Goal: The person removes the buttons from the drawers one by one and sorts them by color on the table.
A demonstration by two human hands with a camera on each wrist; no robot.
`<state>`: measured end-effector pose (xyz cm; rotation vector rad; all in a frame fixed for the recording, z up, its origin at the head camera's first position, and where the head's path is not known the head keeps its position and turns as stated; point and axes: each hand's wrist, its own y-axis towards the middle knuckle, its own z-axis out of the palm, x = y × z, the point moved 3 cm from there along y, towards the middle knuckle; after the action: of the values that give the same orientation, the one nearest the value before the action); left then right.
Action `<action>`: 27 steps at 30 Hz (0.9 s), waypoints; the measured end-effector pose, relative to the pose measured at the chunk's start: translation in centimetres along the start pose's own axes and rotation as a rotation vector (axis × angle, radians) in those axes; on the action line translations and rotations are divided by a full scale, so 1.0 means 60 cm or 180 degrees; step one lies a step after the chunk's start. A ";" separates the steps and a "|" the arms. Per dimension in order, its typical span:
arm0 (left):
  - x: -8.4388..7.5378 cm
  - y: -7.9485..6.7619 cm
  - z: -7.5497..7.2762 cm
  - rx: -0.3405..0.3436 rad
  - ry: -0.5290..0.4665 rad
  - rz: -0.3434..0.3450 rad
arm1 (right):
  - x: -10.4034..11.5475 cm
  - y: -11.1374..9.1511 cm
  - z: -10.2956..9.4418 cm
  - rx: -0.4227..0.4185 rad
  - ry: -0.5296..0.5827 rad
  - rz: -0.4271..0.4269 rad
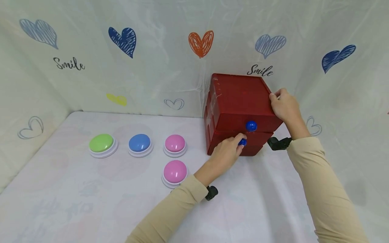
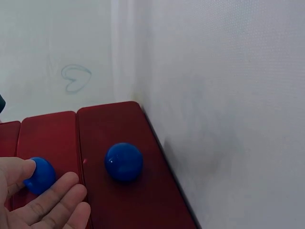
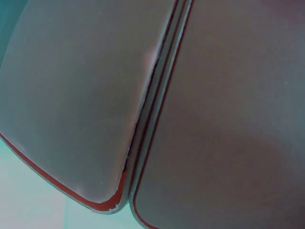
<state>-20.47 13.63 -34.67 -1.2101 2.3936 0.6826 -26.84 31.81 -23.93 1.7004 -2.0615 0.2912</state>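
A red drawer cabinet (image 1: 240, 94) with blue knobs stands at the back right of the table. My left hand (image 1: 226, 152) is at its front and pinches the lower visible blue knob (image 1: 242, 142). In the left wrist view, the thumb touches that knob (image 2: 43, 177) while the other fingers (image 2: 59, 198) extend past it. Above it, the upper blue knob (image 1: 251, 126) is untouched. My right hand (image 1: 285, 104) grips the cabinet's top right edge, its fingertips partly hidden. The right wrist view shows the cabinet's side panels (image 3: 81, 95) close up, without the hand.
Left of the cabinet are round push buttons on white bases: a green button (image 1: 101, 143), a blue button (image 1: 139, 143), a pink button (image 1: 175, 143) and a nearer pink button (image 1: 175, 171). The left forearm passes beside the nearer one. A heart-printed curtain (image 1: 164, 77) hangs behind the table.
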 end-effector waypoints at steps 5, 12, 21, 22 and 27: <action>0.001 0.003 0.000 0.0006 0.0005 0.0005 | 0.000 0.001 0.000 0.0034 0.0021 0.0036; 0.003 0.004 0.000 -0.0005 0.0025 -0.0049 | 0.002 0.002 0.001 0.0019 0.0005 0.0015; 0.003 -0.003 0.010 -0.0032 0.0061 -0.0073 | -0.001 -0.002 0.003 0.0024 0.0019 0.0018; 0.004 -0.005 0.012 -0.0036 0.0052 -0.0077 | -0.001 -0.002 0.004 0.0030 0.0023 0.0021; 0.013 -0.016 0.015 -0.0193 -0.0122 -0.0015 | 0.001 0.000 0.003 0.0042 0.0015 0.0010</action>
<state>-20.00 13.18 -36.06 -1.2154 2.3537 0.7750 -26.86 31.69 -24.05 1.7026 -2.0635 0.3101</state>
